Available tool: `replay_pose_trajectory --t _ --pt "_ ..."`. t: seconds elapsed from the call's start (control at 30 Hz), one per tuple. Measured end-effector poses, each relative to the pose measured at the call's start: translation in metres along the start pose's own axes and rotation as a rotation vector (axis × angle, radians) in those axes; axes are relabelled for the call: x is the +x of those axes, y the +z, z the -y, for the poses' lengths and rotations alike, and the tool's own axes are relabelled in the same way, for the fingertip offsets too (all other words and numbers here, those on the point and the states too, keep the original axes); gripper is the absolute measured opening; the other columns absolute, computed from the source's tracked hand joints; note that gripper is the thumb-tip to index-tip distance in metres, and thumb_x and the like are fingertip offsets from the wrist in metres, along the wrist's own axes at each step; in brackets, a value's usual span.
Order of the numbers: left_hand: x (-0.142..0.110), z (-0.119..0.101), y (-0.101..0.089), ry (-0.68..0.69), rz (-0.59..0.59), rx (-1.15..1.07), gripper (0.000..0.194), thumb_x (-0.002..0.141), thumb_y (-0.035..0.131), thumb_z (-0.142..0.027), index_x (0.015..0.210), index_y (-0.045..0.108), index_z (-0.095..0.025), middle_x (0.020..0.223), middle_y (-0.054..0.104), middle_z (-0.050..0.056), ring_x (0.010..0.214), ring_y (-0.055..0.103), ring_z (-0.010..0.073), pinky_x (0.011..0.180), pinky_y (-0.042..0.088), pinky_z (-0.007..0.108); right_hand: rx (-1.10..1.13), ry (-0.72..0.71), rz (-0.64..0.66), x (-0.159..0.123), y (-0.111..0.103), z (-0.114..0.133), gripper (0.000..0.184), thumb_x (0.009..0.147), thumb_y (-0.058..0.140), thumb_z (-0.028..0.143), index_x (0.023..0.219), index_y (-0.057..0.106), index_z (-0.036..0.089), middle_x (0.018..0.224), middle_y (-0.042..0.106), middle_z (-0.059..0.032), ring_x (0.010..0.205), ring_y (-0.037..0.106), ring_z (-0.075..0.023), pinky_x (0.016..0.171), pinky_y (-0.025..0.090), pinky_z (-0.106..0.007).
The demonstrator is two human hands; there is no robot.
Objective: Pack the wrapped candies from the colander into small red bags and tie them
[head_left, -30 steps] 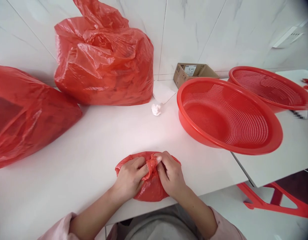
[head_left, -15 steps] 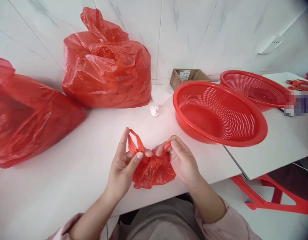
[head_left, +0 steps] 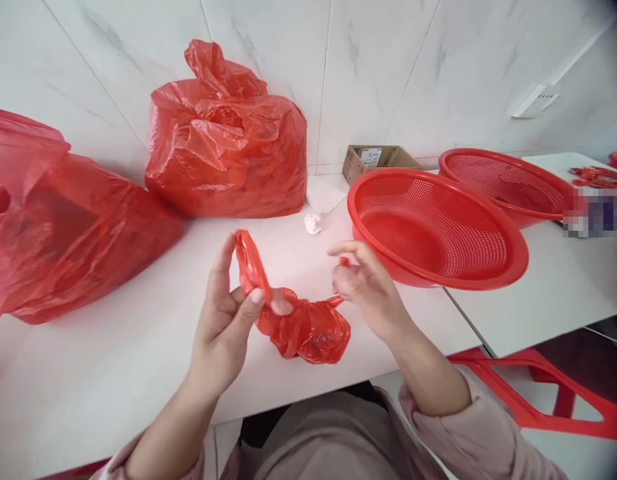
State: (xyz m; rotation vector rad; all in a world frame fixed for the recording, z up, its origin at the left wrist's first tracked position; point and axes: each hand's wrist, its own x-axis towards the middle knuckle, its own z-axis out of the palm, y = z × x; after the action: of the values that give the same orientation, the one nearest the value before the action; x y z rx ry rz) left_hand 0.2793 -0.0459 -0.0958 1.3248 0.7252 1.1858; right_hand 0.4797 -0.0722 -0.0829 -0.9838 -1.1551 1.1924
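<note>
A small crumpled red plastic bag (head_left: 308, 331) hangs just above the white table between my hands. My left hand (head_left: 221, 317) holds one of its handles, raised as a thin loop (head_left: 248, 263) between thumb and fingers. My right hand (head_left: 363, 283) pinches the other handle, a narrow strip running from the bag into my fingers. The bag's opening is bunched and hidden.
Two full red plastic bags (head_left: 63, 227) (head_left: 228, 143) stand on the white table (head_left: 113, 373) at left and back. Behind my hands lie a tissue (head_left: 313, 223), paper (head_left: 325, 193) and a cardboard box (head_left: 373, 163). Two red colanders (head_left: 523, 253) (head_left: 488, 152) sit to the right.
My left hand has lifted its handle higher, and my right hand has moved up and right. The bag's handles now stand farther apart, and the view has shifted slightly.
</note>
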Motion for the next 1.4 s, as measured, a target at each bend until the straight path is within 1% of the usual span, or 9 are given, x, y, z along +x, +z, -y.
replay_pose_trajectory --t 0.17,0.33,0.5,0.7,0.9,1.07,1.2,1.3,1.4 --pt "0.018 -0.016 0.020 0.147 0.169 0.295 0.082 0.097 0.051 -0.029 0.155 -0.007 -0.038 0.110 0.070 0.007 0.091 0.070 0.0220 0.080 0.056 0.038 -0.094 0.031 0.287 0.017 0.026 0.025 0.022 0.087 0.066 0.038 0.101 0.064 0.021 0.082 0.060 -0.0004 0.071 0.054 -0.0122 0.066 0.047 -0.026" --pt "0.014 -0.004 0.031 0.125 0.082 0.499 0.116 0.080 0.071 -0.026 0.152 -0.019 -0.035 0.140 0.052 0.015 0.088 0.070 0.0223 0.076 0.057 0.038 0.089 0.057 0.235 0.028 0.028 0.019 0.026 0.090 0.061 0.045 0.087 0.064 0.019 0.058 0.038 0.0068 0.047 0.027 -0.0052 0.043 0.025 -0.020" --pt "0.013 0.031 0.033 -0.031 0.067 0.812 0.095 0.073 0.069 -0.017 0.152 0.017 -0.023 0.110 0.066 0.011 0.097 0.066 0.0312 0.077 0.054 0.046 0.174 0.020 0.223 0.036 0.013 0.038 0.021 0.088 0.066 0.038 0.081 0.058 0.020 0.055 0.025 0.0090 0.045 0.017 -0.0048 0.041 0.014 -0.021" --pt "0.010 0.050 0.011 0.134 0.253 1.074 0.075 0.067 0.051 0.003 0.137 0.046 -0.025 0.116 0.063 0.008 0.112 0.056 0.0298 0.092 0.049 0.049 0.169 -0.011 0.214 0.041 -0.007 0.068 0.022 0.089 0.062 0.033 0.075 0.052 0.021 0.052 0.020 0.0093 0.044 0.014 -0.0055 0.043 0.013 -0.022" --pt "0.007 0.031 -0.002 0.068 0.341 0.865 0.078 0.069 0.055 0.003 0.141 0.042 -0.024 0.131 0.055 0.011 0.129 0.046 0.0297 0.104 0.044 0.049 0.169 -0.055 0.203 0.040 -0.002 0.073 0.023 0.091 0.060 0.031 0.074 0.049 0.021 0.053 0.021 0.0092 0.044 0.015 -0.0053 0.042 0.013 -0.021" --pt "0.017 -0.006 -0.002 -0.120 0.471 0.432 0.063 0.087 0.066 -0.030 0.145 0.042 -0.027 0.142 0.052 0.010 0.132 0.047 0.0289 0.110 0.039 0.045 0.082 -0.013 0.364 0.040 0.020 0.075 0.026 0.092 0.059 0.038 0.076 0.049 0.019 0.056 0.026 0.0085 0.046 0.019 -0.0045 0.042 0.017 -0.020" --pt "0.025 -0.015 0.010 -0.166 0.354 0.107 0.025 0.094 0.056 -0.039 0.105 0.070 -0.022 0.108 0.070 0.005 0.104 0.062 0.0217 0.099 0.046 0.036 0.071 -0.001 0.363 0.046 0.026 0.075 0.024 0.093 0.057 0.036 0.079 0.048 0.019 0.056 0.026 0.0093 0.046 0.019 -0.0043 0.042 0.017 -0.019" --pt "0.028 -0.008 0.016 -0.356 0.159 -0.349 0.021 0.089 0.063 -0.040 0.085 0.068 -0.019 0.080 0.065 0.001 0.071 0.061 0.0135 0.072 0.052 0.027 0.132 -0.046 0.180 0.049 0.022 0.074 0.010 0.094 0.054 0.029 0.101 0.051 0.022 0.055 0.026 0.0108 0.045 0.018 -0.0055 0.042 0.016 -0.018" --pt "0.032 -0.007 0.018 -0.476 0.074 -0.465 0.018 0.085 0.068 -0.036 0.086 0.066 -0.018 0.069 0.055 -0.003 0.059 0.054 0.0092 0.058 0.047 0.021 0.127 -0.083 0.080 0.048 0.024 0.074 0.019 0.093 0.051 0.025 0.112 0.048 0.024 0.055 0.027 0.0110 0.045 0.022 -0.0068 0.043 0.019 -0.019"
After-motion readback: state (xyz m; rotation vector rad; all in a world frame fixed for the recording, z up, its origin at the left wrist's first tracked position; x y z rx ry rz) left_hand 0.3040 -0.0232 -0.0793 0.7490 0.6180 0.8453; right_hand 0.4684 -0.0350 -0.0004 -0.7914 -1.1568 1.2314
